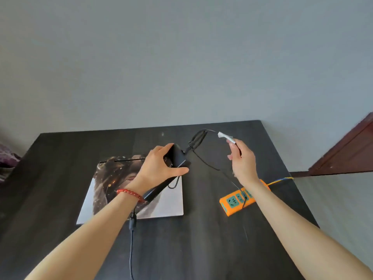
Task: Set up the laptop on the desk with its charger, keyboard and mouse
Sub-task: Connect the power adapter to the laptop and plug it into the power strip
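Black charger brick (177,160) feels dense & rigid, so my left hand (159,166) wraps its sides. Right hand (241,158) pinches the floppy cable (201,136) nr its white-wrapped end (226,137); I'd grip plugs, not cord.

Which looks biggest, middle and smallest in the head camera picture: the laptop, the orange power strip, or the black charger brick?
1. laptop, clearly biggest.
2. and 3. unsure: orange power strip and black charger brick look alike; the left hand holds the brick raised, partly hidden.
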